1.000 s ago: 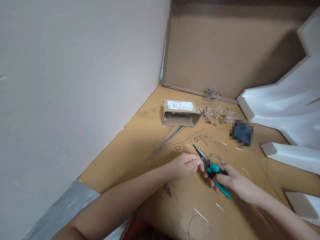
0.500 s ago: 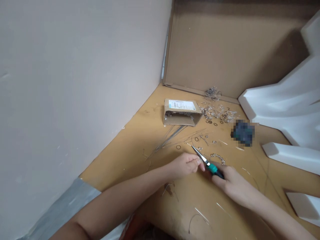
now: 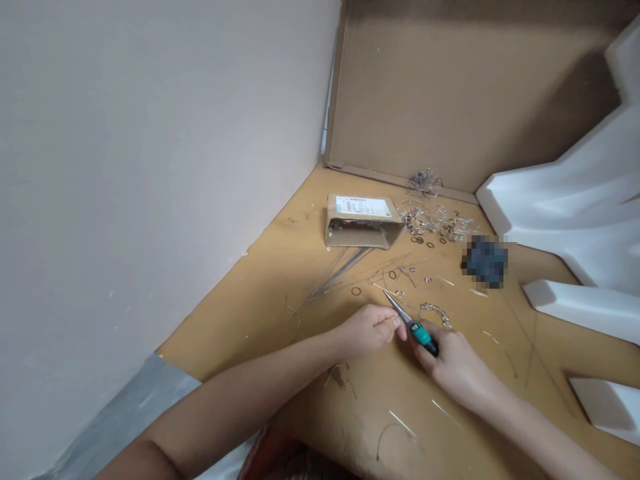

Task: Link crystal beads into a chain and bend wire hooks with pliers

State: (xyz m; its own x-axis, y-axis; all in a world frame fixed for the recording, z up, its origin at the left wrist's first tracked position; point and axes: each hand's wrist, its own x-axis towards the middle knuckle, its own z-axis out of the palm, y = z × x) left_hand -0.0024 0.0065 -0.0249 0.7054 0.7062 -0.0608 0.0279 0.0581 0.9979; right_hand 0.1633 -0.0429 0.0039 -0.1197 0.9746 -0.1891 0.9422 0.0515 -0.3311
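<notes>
My right hand [image 3: 457, 363] is closed round the teal handles of small needle-nose pliers [image 3: 410, 323], whose thin jaws point up and left over the cardboard surface [image 3: 280, 280]. My left hand [image 3: 367, 330] sits just left of the jaws, its fingertips pinched together on something too small to make out. A short silver chain [image 3: 435, 310] lies right behind the pliers.
A small open cardboard box [image 3: 361, 221] lies further back, with thin metal wires [image 3: 340, 270] spilling from it. Several small rings and metal bits [image 3: 433, 223] are scattered beyond. White foam blocks [image 3: 565, 200] stand at the right; a wall [image 3: 150, 167] is at the left.
My right hand has turned over the pliers' handles, hiding most of the teal grips, and both hands have shifted slightly up the surface. The left hand stays pinched by the jaws.
</notes>
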